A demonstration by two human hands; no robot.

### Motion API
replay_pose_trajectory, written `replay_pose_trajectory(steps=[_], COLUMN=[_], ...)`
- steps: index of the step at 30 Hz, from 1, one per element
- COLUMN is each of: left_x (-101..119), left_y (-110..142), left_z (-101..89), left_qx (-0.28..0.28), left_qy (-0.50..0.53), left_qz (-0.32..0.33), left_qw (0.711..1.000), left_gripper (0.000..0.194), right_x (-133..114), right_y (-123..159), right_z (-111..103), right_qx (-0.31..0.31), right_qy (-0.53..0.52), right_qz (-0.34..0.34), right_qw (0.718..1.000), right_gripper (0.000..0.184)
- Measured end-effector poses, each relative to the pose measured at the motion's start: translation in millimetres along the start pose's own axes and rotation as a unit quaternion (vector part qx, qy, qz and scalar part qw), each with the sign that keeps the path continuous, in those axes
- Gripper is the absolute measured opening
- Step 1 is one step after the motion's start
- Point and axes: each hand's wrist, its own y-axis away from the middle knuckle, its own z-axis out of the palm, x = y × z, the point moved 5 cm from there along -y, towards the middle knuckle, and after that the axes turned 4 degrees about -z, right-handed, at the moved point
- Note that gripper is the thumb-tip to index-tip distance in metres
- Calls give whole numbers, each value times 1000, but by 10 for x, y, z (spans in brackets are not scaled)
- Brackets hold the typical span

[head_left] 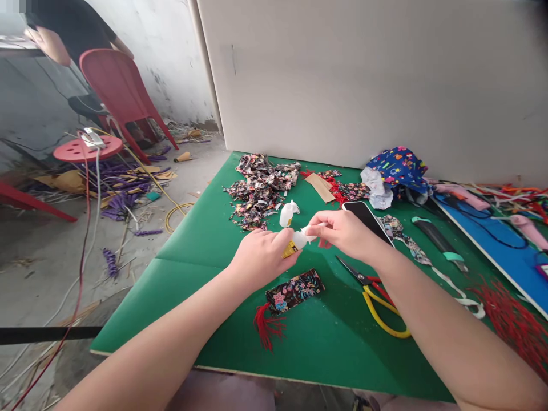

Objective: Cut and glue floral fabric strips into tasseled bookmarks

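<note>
My left hand is closed round a small glue bottle with a yellow label. My right hand pinches the bottle's white nozzle end. Both hands hover above a green mat. Just below them lies a black floral fabric piece with a red tassel. A second white glue bottle lies on the mat beyond my left hand.
Yellow-handled scissors, a phone, a utility knife, a heap of fabric scraps, blue patterned cloth, red threads and a blue board with glue guns lie around. A red chair, a stool and a person stand at the far left.
</note>
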Motion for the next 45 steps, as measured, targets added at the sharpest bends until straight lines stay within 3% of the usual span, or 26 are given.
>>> replay_pose_trajectory(steps=[2,4,6,8,10,12,14,17,19,21,23,25,28,31,33,35,36,38,40,43,45], left_x=[-43,-54,-43,-59,-90,-76,-11,30,5,-3,8,4,27,81,60,25,19,32,39,54,79], left_y=[-7,6,30,47,42,22,12,3,3,19,37,41,28,28,21,28,41,74,94,123,135], left_z=[2,23,39,59,79,83,94,126,137,146,148,153,157,180,194,214,225,220,182,131,113], left_qx=[-57,-139,-209,-234,-208,-146,-97,-104,-148,-205,-240,-232,-153,-112,-138,-205,-248,-322,-357,-382,-382], left_qy=[123,285,406,429,343,191,71,63,153,275,349,314,130,41,87,213,290,417,466,446,403], left_qz=[-53,-78,-77,-73,-57,-7,54,56,4,-33,-39,-29,33,82,44,-18,-44,-69,-71,-47,-13], left_qw=[989,945,886,869,914,970,991,991,977,939,905,920,979,989,986,955,923,847,806,808,832], left_gripper=[29,32,35,37,35,34,32,31,33,35,38,37,36,37,35,35,36,37,38,37,35], right_x=[-95,-211,-283,-290,-219,-83,64,137,43,-92,-159,-128,35,170,170,102,50,-57,-131,-166,-139], right_y=[29,64,84,77,55,42,57,101,123,152,173,165,140,147,161,180,194,239,297,361,372], right_z=[-52,-86,-88,-51,19,84,124,85,20,-29,-29,2,81,135,126,105,106,140,200,261,256], right_qx=[-25,-42,-46,-54,-88,-134,-178,-188,-156,-121,-118,-136,-197,-253,-252,-227,-212,-181,-159,-169,-204], right_qy=[49,99,145,176,189,163,112,97,121,136,141,138,124,83,91,157,202,297,376,419,373], right_qz=[-67,-147,-187,-180,-134,-56,30,68,6,-71,-98,-72,8,72,68,15,-27,-120,-190,-209,-163], right_qw=[996,983,971,966,969,976,977,975,980,981,978,978,973,961,961,961,956,930,893,867,890], right_gripper=[40,44,28,18,22,36,53,56,46,43,27,20,30,44,45,40,35,28,26,33,37])
